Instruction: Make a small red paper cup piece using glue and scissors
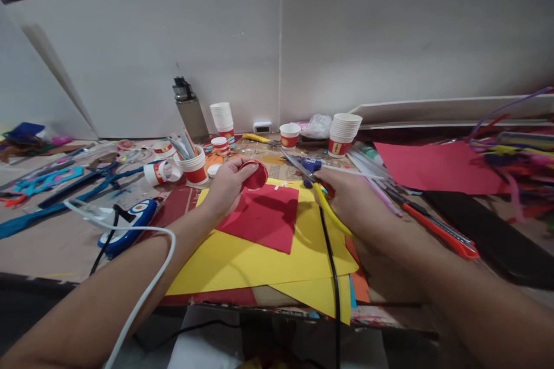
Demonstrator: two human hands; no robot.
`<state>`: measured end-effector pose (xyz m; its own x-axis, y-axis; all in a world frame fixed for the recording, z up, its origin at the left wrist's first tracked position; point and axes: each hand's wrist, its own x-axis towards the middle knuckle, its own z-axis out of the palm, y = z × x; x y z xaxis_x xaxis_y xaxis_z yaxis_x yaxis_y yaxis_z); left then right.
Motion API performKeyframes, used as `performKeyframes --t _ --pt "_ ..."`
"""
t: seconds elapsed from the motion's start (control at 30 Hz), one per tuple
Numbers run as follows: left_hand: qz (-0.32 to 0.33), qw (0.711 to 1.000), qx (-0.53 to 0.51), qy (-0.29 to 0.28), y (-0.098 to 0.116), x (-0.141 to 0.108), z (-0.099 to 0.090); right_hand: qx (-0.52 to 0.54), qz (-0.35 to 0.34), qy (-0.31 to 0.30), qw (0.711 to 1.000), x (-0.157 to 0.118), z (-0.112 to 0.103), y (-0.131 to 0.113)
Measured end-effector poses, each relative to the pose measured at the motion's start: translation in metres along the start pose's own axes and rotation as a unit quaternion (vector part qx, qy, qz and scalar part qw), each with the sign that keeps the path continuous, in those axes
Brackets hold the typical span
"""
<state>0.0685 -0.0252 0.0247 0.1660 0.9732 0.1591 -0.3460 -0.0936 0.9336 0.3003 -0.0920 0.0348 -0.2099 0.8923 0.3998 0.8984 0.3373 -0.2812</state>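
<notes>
My left hand (228, 183) pinches a small round red disc (257, 176) between thumb and fingers, above the paper. My right hand (352, 195) is closed around yellow-handled scissors (331, 211), whose metal blades point up and left. The blades lie apart from the disc. Below both hands, a red paper square (272, 219) rests on yellow sheets (225, 268). Just beyond the scissors is a blue tool (314, 164), partly hidden by my right hand. A black cable (332, 277) runs down from near the scissors across the yellow paper.
Paper cups (344, 130) stand in stacks at the back, one holding pens (194, 167). A bottle (190, 112) stands by the white wall panel. Right are a red cutter knife (441, 232), a black case (485, 236) and red paper (441, 167). A white cable (167, 259) crosses my left forearm.
</notes>
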Motion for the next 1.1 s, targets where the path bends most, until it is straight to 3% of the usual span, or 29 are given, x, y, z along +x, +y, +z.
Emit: performKeyframes --t 0.13,0.3,0.5,0.7,0.87,0.97,1.1 --pt "-0.005 0.998 0.046 -0.040 -0.007 -0.004 0.001 0.187 0.052 0.017 0.981 0.002 0.001 -0.007" --pt "-0.004 0.989 0.124 -0.078 -0.013 -0.015 0.010 0.389 0.061 0.048 0.918 0.003 0.000 -0.019" --pt "-0.021 0.980 0.169 -0.102 -0.012 -0.026 0.022 0.420 0.060 0.013 0.905 -0.001 0.001 -0.029" --pt "-0.028 0.977 0.170 -0.124 -0.012 -0.031 0.027 0.341 0.046 0.015 0.939 -0.001 0.007 -0.031" --pt "-0.031 0.975 0.166 -0.147 -0.012 -0.031 0.026 0.328 0.033 0.034 0.943 -0.001 0.009 -0.032" --pt "-0.050 0.983 0.129 -0.117 -0.014 -0.024 0.022 0.382 0.062 0.052 0.921 -0.002 0.006 -0.034" --pt "-0.069 0.997 -0.026 -0.014 -0.014 -0.009 0.014 0.458 0.126 0.031 0.879 -0.003 -0.001 -0.036"
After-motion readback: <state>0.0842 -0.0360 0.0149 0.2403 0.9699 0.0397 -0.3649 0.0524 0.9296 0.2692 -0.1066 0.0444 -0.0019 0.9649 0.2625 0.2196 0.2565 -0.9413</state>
